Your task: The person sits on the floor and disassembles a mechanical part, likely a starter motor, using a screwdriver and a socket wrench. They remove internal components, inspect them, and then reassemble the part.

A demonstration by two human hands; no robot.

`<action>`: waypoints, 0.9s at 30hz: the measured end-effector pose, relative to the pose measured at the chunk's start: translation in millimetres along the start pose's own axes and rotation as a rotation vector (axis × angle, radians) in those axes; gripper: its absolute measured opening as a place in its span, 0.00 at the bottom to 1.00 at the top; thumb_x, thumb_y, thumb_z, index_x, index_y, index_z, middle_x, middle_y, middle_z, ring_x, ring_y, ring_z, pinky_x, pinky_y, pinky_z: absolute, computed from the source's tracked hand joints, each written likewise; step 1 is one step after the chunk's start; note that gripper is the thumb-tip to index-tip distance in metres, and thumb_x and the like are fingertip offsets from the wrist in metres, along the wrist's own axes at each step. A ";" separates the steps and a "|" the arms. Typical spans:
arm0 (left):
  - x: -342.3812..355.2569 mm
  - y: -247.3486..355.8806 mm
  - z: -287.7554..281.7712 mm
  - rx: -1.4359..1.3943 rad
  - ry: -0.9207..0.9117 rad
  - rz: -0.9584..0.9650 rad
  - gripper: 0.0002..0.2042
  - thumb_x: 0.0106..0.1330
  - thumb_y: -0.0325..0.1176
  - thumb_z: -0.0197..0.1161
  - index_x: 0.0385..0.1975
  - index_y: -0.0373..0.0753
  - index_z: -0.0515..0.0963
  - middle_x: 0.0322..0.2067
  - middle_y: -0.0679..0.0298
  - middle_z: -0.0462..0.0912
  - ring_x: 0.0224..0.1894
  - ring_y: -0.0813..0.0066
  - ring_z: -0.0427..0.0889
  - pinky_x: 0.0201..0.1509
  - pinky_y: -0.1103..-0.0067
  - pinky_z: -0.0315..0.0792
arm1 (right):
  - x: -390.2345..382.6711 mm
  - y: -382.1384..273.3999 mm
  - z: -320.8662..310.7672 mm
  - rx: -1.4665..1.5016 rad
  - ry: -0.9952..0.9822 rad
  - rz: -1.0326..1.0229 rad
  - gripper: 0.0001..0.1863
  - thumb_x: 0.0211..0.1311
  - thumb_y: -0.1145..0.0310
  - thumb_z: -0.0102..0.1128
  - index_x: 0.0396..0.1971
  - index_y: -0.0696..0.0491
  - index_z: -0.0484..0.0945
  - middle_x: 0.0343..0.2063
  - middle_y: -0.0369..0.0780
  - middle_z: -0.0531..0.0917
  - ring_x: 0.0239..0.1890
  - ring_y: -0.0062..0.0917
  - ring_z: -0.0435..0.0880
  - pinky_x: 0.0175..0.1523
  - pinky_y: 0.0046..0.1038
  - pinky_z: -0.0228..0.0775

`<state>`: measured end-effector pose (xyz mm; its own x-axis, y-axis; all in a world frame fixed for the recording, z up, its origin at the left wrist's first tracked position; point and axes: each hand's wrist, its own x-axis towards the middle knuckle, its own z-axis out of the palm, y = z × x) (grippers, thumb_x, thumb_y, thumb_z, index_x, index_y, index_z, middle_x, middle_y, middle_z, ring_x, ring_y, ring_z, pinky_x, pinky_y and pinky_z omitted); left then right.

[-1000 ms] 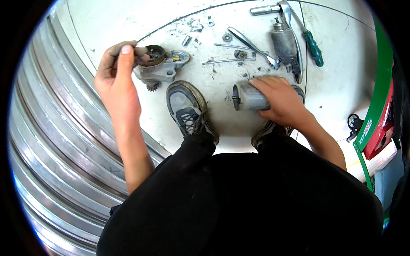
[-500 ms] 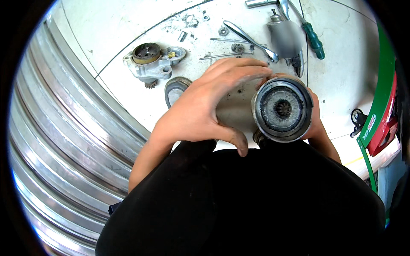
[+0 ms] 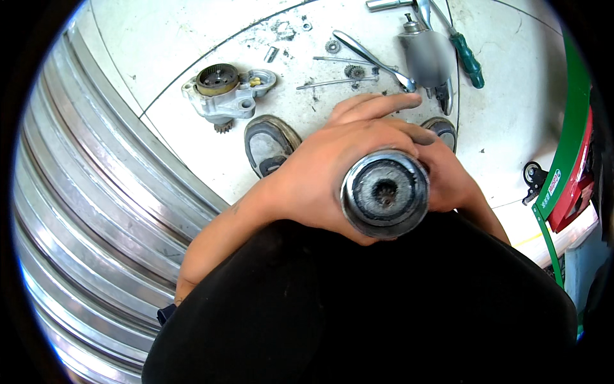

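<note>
Metal cylinder (image 3: 385, 192): between my hands, long axis pointing roughly up at my head.
Left grip (image 3: 332, 163): curled around its left side, holding it.
Right grip (image 3: 451, 173): at its right side, fingers hidden; I can't tell how closed.

Mtl cyl (image 3: 385, 194), toothed end up

The white floor (image 3: 160, 38) has black dirt (image 3: 283, 29) on it. There lie a grey metal part (image 3: 220, 104), two little gears (image 3: 332, 47), two thin rods (image 3: 329, 84) and a green-handled screwdriver (image 3: 469, 61).
</note>
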<state>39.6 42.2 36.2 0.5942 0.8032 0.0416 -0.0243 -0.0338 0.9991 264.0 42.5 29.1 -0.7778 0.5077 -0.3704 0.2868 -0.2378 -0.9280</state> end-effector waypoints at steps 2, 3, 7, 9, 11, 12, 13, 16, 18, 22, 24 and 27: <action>-5.3 3.6 -1.9 0.059 0.034 -0.068 0.36 0.33 0.40 0.80 0.48 0.43 0.73 0.54 0.59 0.77 0.63 0.54 0.69 0.65 0.62 0.64 | 12.6 -15.4 -12.3 -0.255 0.042 -0.069 0.36 0.40 0.60 0.76 0.53 0.53 0.74 0.49 0.46 0.79 0.58 0.42 0.73 0.64 0.41 0.62; -10.7 0.9 0.6 0.032 0.060 -0.109 0.36 0.33 0.39 0.79 0.48 0.43 0.73 0.54 0.59 0.77 0.61 0.55 0.71 0.63 0.64 0.66 | 14.3 -19.8 -23.2 -0.376 0.019 -0.113 0.35 0.40 0.61 0.76 0.53 0.53 0.75 0.49 0.46 0.79 0.58 0.42 0.74 0.63 0.40 0.63; -11.6 -1.5 3.6 0.115 0.111 -0.122 0.38 0.33 0.37 0.80 0.50 0.41 0.71 0.54 0.58 0.77 0.54 0.56 0.78 0.56 0.67 0.73 | 12.4 -46.1 -37.0 -0.532 -0.078 0.122 0.31 0.40 0.60 0.76 0.48 0.54 0.78 0.43 0.47 0.81 0.48 0.41 0.79 0.50 0.37 0.69; -10.2 -0.4 4.3 0.124 0.111 -0.101 0.38 0.33 0.38 0.80 0.49 0.40 0.71 0.53 0.58 0.78 0.51 0.55 0.79 0.54 0.68 0.74 | 6.5 -53.5 -37.7 -0.531 -0.049 0.169 0.30 0.39 0.59 0.77 0.45 0.55 0.79 0.37 0.46 0.82 0.41 0.39 0.81 0.45 0.35 0.71; -13.2 -0.8 3.8 0.159 0.128 -0.104 0.39 0.33 0.38 0.82 0.51 0.41 0.71 0.52 0.54 0.79 0.49 0.58 0.82 0.51 0.72 0.76 | 0.4 -55.2 -41.0 -0.503 0.033 0.068 0.30 0.36 0.58 0.78 0.42 0.55 0.80 0.30 0.44 0.83 0.34 0.37 0.83 0.40 0.32 0.73; -14.7 -0.7 3.5 0.177 0.136 -0.106 0.39 0.34 0.39 0.82 0.51 0.41 0.71 0.51 0.53 0.79 0.48 0.60 0.83 0.50 0.74 0.77 | -1.9 -58.3 -44.1 -0.513 0.095 0.012 0.31 0.33 0.57 0.78 0.41 0.56 0.80 0.29 0.42 0.83 0.32 0.35 0.83 0.36 0.30 0.72; -14.5 0.6 1.8 0.217 0.124 -0.127 0.39 0.33 0.39 0.82 0.51 0.40 0.71 0.48 0.54 0.81 0.46 0.61 0.84 0.48 0.75 0.77 | -4.0 -63.4 -48.1 -0.525 0.161 -0.041 0.32 0.30 0.56 0.79 0.40 0.56 0.81 0.28 0.40 0.83 0.29 0.32 0.83 0.33 0.27 0.70; -12.5 7.3 -1.0 0.281 0.114 -0.196 0.36 0.32 0.40 0.80 0.47 0.39 0.73 0.38 0.57 0.83 0.39 0.61 0.85 0.42 0.74 0.78 | 3.8 -69.3 -43.4 -0.541 0.287 -0.213 0.28 0.30 0.60 0.79 0.36 0.57 0.82 0.27 0.39 0.81 0.28 0.26 0.80 0.31 0.23 0.69; -11.3 9.4 0.8 0.243 0.142 -0.252 0.33 0.32 0.42 0.77 0.42 0.39 0.75 0.30 0.59 0.81 0.32 0.59 0.83 0.37 0.70 0.76 | 15.7 -68.9 -37.3 -0.542 0.261 -0.269 0.26 0.31 0.62 0.79 0.35 0.57 0.83 0.27 0.40 0.80 0.28 0.27 0.79 0.30 0.24 0.69; -7.6 17.6 3.8 0.258 0.142 -0.236 0.29 0.34 0.41 0.75 0.38 0.37 0.75 0.24 0.60 0.80 0.26 0.58 0.82 0.29 0.70 0.76 | 19.4 -71.8 -29.5 -0.539 0.204 -0.280 0.23 0.31 0.66 0.78 0.34 0.56 0.83 0.26 0.40 0.78 0.28 0.29 0.79 0.30 0.25 0.69; -7.0 17.2 4.7 0.276 0.165 -0.175 0.27 0.34 0.41 0.75 0.37 0.37 0.74 0.22 0.60 0.79 0.25 0.58 0.81 0.27 0.70 0.75 | 19.8 -69.3 -28.5 -0.515 0.185 -0.319 0.22 0.31 0.66 0.78 0.32 0.56 0.83 0.26 0.40 0.78 0.28 0.30 0.79 0.29 0.26 0.70; -6.9 17.0 4.7 0.281 0.137 -0.205 0.27 0.34 0.41 0.74 0.36 0.36 0.74 0.22 0.60 0.79 0.25 0.58 0.81 0.27 0.71 0.75 | 21.0 -67.9 -24.0 -0.491 0.186 -0.349 0.20 0.32 0.67 0.77 0.30 0.57 0.82 0.25 0.40 0.79 0.27 0.31 0.79 0.28 0.27 0.70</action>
<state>38.9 33.3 52.9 0.4500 0.8819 -0.1406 0.3173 -0.0107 0.9483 241.5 89.2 83.4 -0.7744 0.6327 -0.0020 0.2913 0.3538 -0.8888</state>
